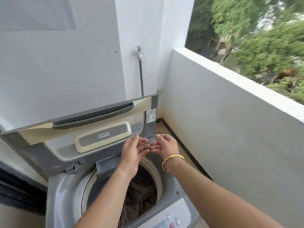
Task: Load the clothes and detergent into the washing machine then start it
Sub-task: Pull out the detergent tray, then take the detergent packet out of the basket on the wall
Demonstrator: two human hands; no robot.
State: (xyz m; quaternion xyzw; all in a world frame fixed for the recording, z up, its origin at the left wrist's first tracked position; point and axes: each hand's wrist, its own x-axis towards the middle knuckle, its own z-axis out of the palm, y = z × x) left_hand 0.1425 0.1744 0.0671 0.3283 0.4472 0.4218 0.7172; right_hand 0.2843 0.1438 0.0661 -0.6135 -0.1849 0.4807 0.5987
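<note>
Soft daylight from right; blurred foliage [263, 38], wide-angle bowing.

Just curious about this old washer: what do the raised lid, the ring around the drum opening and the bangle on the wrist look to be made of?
Lid: likely grey plastic around a clear, hazy window, matte and dusty.
Drum ring: apparently cream plastic, smooth, yellowed.
Bangle: looks like gold-coloured metal, given its bright polished shine; whether it is real gold cannot be told.

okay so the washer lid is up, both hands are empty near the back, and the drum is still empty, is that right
Not quite. The head view shows dark clothes already lying in the drum. The rest holds: the lid is up, and the left hand and right hand are empty near the back.
</note>
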